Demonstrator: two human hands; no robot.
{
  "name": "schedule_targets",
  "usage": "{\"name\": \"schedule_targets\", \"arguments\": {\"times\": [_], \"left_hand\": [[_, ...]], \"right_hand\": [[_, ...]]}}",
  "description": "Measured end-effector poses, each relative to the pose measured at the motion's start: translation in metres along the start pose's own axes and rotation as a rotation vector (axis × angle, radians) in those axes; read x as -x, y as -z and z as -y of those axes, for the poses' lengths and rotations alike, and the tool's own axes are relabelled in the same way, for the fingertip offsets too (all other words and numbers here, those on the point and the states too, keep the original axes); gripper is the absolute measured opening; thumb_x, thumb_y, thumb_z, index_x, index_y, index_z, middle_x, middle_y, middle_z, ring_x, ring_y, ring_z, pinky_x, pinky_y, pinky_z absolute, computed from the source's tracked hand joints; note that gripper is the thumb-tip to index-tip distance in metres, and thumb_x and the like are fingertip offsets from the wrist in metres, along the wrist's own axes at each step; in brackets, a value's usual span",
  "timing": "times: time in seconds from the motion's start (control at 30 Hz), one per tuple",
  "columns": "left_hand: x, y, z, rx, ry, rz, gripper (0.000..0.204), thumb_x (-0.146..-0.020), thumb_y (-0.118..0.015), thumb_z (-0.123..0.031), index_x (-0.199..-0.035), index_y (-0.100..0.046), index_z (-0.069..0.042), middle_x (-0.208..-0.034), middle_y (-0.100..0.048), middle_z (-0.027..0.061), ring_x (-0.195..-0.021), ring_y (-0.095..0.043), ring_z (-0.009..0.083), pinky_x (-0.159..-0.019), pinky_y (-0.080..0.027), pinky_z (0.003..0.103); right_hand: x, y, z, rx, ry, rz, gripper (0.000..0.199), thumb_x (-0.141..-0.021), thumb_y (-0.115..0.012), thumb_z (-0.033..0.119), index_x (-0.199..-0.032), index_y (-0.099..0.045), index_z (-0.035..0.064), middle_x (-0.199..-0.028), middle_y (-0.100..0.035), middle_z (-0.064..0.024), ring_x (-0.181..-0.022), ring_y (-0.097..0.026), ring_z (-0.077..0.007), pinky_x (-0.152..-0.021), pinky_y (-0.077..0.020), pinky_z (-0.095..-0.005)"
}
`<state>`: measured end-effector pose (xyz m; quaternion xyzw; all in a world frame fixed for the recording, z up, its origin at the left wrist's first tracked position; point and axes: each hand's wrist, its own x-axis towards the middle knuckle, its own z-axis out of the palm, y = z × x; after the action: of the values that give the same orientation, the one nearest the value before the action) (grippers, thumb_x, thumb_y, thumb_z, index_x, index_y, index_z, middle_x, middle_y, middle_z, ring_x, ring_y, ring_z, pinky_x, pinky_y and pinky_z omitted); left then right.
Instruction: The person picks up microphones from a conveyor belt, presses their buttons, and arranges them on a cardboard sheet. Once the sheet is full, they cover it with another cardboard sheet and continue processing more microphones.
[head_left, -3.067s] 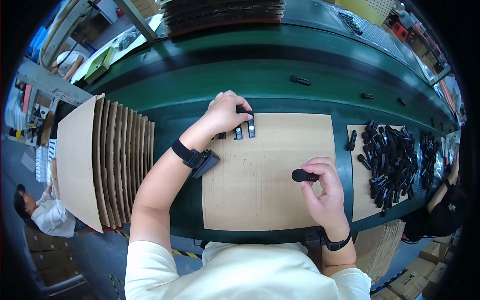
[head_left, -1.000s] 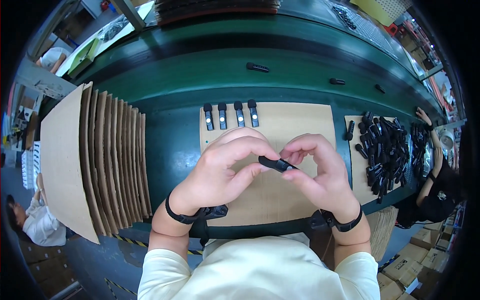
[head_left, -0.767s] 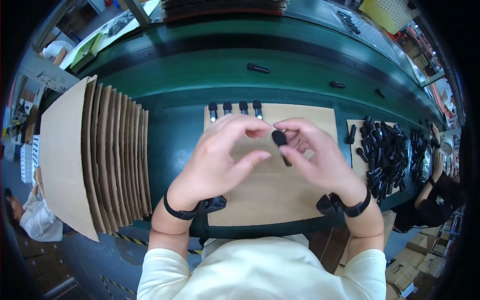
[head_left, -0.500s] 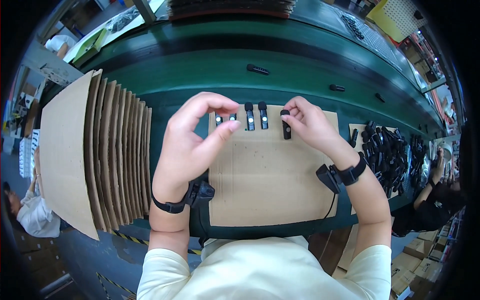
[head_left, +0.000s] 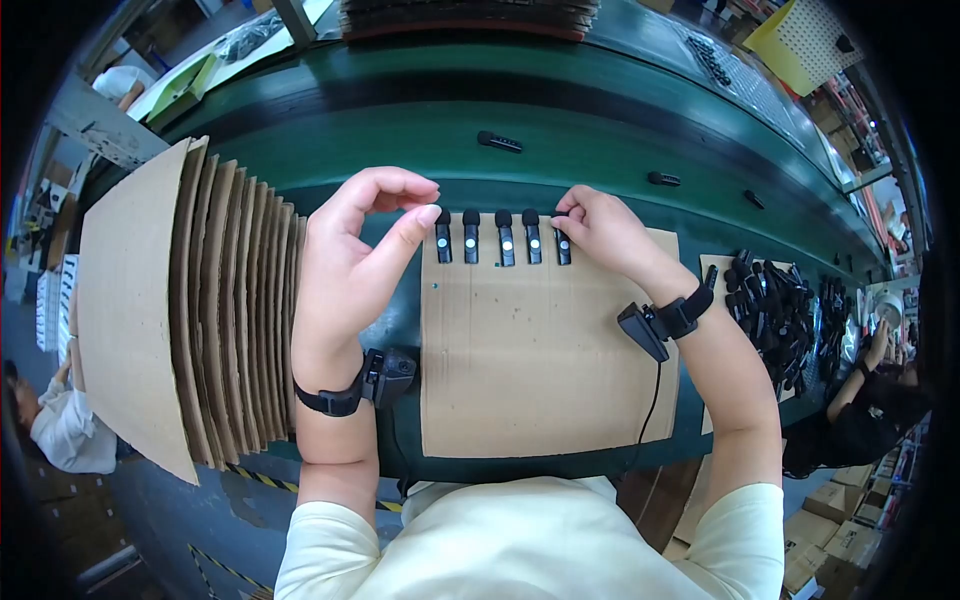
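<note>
A flat cardboard sheet [head_left: 545,360] lies in front of me on the green work surface. Along its far edge stands a row of several small black clip-on microphones [head_left: 506,240] with foam tips, each with a pale round dot. My right hand [head_left: 608,236] pinches the foam end of the rightmost microphone [head_left: 564,250], which lies on the cardboard beside the row. At the row's left end, my left hand [head_left: 345,260] hovers with thumb and forefinger apart and nothing between them. Its thumb tip is close to the leftmost microphone [head_left: 444,240]. Both wrists carry strapped black devices.
Upright cardboard sheets [head_left: 215,310] stand packed at the left. Beyond the sheet, a green belt [head_left: 380,135] carries scattered microphones [head_left: 499,141]. A heap of black microphones [head_left: 770,305] lies on cardboard at the right. Other people are at both sides.
My right hand has brought its microphone left, up to the row. My left hand has drawn back left, uncovering the leftmost microphones. Those on the belt have shifted slightly left.
</note>
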<state>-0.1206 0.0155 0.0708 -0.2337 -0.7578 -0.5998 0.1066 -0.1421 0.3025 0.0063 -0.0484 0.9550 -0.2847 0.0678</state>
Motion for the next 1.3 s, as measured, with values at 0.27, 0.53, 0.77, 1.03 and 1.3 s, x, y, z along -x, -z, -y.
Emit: {"name": "schedule_targets", "arguments": {"times": [0.27, 0.53, 0.77, 1.03, 1.3], "left_hand": [[-0.013, 0.008, 0.032, 0.031, 0.086, -0.029, 0.015, -0.088, -0.069, -0.006, -0.101, -0.066, 0.001, -0.093, -0.068, 0.0052, -0.085, -0.062, 0.0111, -0.081, -0.051, 0.025], [-0.073, 0.005, 0.118, -0.177, 0.198, 0.036, 0.019, -0.089, -0.069, -0.011, -0.103, -0.067, 0.002, -0.089, -0.069, 0.007, -0.081, -0.063, 0.0121, -0.076, -0.052, 0.025], [-0.112, -0.018, 0.169, -0.394, 0.202, 0.247, 0.026, -0.084, -0.073, -0.011, -0.107, -0.066, 0.001, -0.091, -0.067, 0.0081, -0.084, -0.062, 0.0165, -0.078, -0.052, 0.028], [-0.121, -0.019, 0.192, -0.564, 0.158, 0.303, 0.027, -0.082, -0.074, -0.012, -0.107, -0.068, -0.002, -0.089, -0.066, 0.0096, -0.084, -0.063, 0.0224, -0.082, -0.053, 0.031], [-0.086, 0.001, 0.148, -0.237, 0.252, 0.005, 0.023, -0.083, -0.074, -0.01, -0.103, -0.067, 0.0, -0.088, -0.065, 0.0054, -0.08, -0.061, 0.0116, -0.078, -0.051, 0.026]], "right_hand": [[0.002, 0.026, -0.022, 0.013, -0.032, -0.086, 0.022, -0.088, -0.069, 0.019, -0.099, -0.063, 0.0006, -0.075, -0.064, -0.008, -0.068, -0.06, -0.0198, -0.065, -0.0483, -0.0326], [-0.029, 0.08, -0.109, 0.357, -0.044, -0.182, 0.025, -0.087, -0.069, 0.015, -0.106, -0.061, 0.0009, -0.095, -0.064, -0.0137, -0.091, -0.065, -0.028, -0.083, -0.0511, -0.0353], [-0.045, 0.082, -0.127, 0.354, -0.147, 0.005, 0.027, -0.084, -0.071, 0.008, -0.109, -0.06, 0.0043, -0.113, -0.058, -0.0166, -0.108, -0.058, -0.0308, -0.092, -0.0475, -0.0361], [-0.057, 0.079, -0.111, 0.431, -0.164, 0.049, 0.023, -0.086, -0.07, 0.009, -0.107, -0.061, 0.0052, -0.104, -0.061, -0.0162, -0.099, -0.062, -0.0342, -0.088, -0.0497, -0.0392], [-0.005, 0.089, -0.064, -0.19, -0.035, -0.058, 0.016, -0.089, -0.067, 0.003, -0.102, -0.058, 0.0006, -0.095, -0.059, -0.0037, -0.083, -0.053, -0.0092, -0.078, -0.0453, -0.0227]]}}
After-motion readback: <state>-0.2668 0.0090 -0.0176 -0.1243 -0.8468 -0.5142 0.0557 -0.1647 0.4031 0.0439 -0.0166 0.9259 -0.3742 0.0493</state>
